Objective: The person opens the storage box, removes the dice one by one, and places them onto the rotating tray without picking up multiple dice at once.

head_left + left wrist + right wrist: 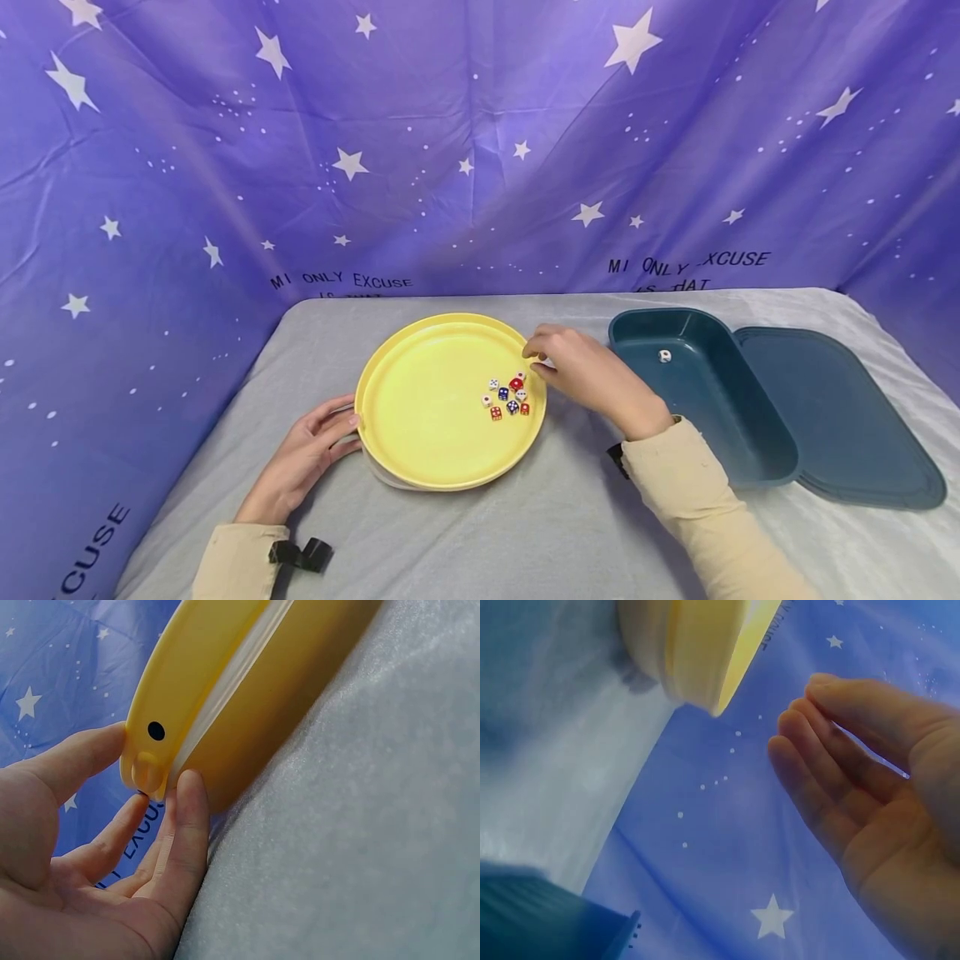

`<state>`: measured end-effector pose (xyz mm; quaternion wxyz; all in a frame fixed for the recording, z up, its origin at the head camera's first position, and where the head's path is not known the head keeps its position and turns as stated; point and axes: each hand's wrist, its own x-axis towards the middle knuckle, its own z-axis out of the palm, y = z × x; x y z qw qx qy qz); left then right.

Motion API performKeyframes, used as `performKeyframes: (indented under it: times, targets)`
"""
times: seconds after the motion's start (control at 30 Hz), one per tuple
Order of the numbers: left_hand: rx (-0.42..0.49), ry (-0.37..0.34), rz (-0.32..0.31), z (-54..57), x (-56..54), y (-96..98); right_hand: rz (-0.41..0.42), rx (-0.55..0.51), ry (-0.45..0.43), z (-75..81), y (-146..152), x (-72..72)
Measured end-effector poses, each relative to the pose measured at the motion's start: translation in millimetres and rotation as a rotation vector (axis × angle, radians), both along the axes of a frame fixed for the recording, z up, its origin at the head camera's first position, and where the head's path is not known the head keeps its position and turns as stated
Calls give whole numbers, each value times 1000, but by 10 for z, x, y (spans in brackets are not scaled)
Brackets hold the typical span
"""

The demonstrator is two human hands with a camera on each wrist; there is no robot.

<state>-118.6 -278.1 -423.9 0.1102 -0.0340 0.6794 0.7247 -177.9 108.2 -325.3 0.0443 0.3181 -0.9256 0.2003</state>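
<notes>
A round yellow tray (420, 400) stands at the table's middle, with a pale band under its upper part. My left hand (315, 450) pinches its left edge, thumb at the upper rim and fingers lower down; in the left wrist view this edge has a black dot (156, 730) and a small tab (147, 771). Several white, red and blue dice (513, 407) lie grouped inside, near the right side. My right hand (585, 375) hovers at the right rim, fingers slightly bent, and nothing shows between them. In the right wrist view its fingers (817, 757) are apart from the tray.
Right of the tray stands a dark teal box (738, 417) holding a single white die (665, 356). Its flat teal lid (847, 417) lies beside it. Grey cloth (480, 542) covers the table, and a purple starry curtain (465, 225) hangs behind.
</notes>
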Motion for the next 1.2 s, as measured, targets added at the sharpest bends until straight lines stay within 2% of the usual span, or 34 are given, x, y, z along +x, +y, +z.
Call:
performKeyframes:
  times: [0.37,1.2]
  targets:
    - [16,7,-10,6,1,-8,-35,23,39,80,171,-17]
    - [20,1,-15,4,9,1,-106,18,27,137,520,-64]
